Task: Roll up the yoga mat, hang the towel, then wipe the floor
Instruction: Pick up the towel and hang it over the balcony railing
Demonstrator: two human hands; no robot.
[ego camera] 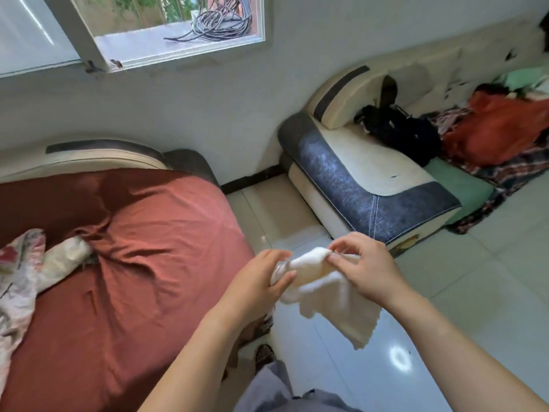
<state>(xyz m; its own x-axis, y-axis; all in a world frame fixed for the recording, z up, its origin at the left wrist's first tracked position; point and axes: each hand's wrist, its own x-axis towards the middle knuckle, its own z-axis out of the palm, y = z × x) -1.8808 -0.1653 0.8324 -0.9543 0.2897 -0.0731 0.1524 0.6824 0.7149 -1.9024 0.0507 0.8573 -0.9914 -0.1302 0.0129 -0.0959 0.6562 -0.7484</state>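
Observation:
A small white towel point(332, 301) hangs in the air between my two hands, over the pale tiled floor point(490, 292). My left hand point(261, 281) grips the towel's left end, fingers curled round it. My right hand point(365, 269) pinches the towel's top edge between thumb and fingertips. The rest of the cloth droops below my right wrist. No yoga mat shows in this view.
A sofa covered with a red sheet point(124, 257) lies at my left, with a floral cloth point(20, 278) on it. A grey and cream sofa point(371, 179) stands ahead right, holding dark bags point(401, 129) and an orange garment point(499, 126). An open window point(178, 28) is above.

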